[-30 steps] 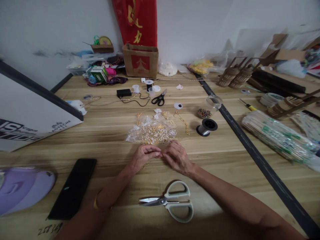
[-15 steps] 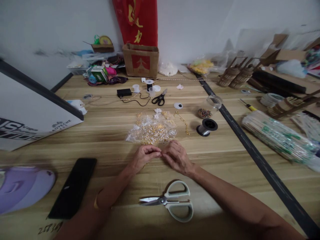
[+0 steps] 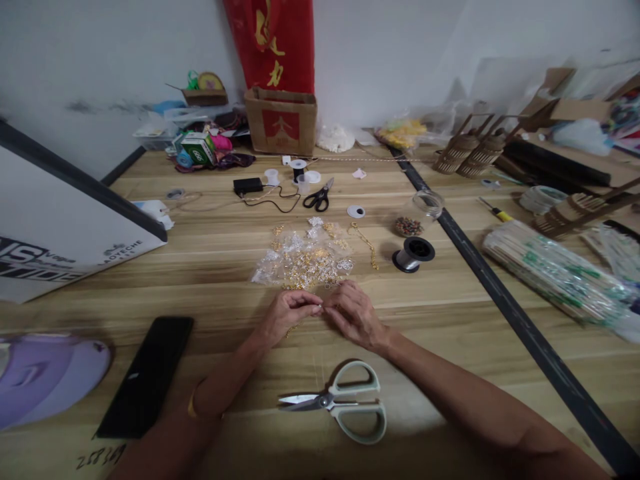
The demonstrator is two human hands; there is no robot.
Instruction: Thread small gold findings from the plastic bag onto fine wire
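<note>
My left hand (image 3: 286, 315) and my right hand (image 3: 353, 312) meet fingertip to fingertip on the wooden table (image 3: 210, 267), both pinched round something small and gold that I cannot make out. Just beyond them lies a heap of clear little bags with gold pieces (image 3: 304, 257). A gold chain (image 3: 367, 244) trails to the right of the heap. Grey-handled scissors (image 3: 345, 402) lie shut on the table between my forearms.
A black phone (image 3: 147, 375) lies at the left, a purple cap (image 3: 45, 373) beyond it. A spool of clear thread (image 3: 414, 254) and a jar of beads (image 3: 419, 213) stand right of the heap. Black scissors (image 3: 319, 195), small spools, a cardboard bag (image 3: 281, 122) and clutter line the back.
</note>
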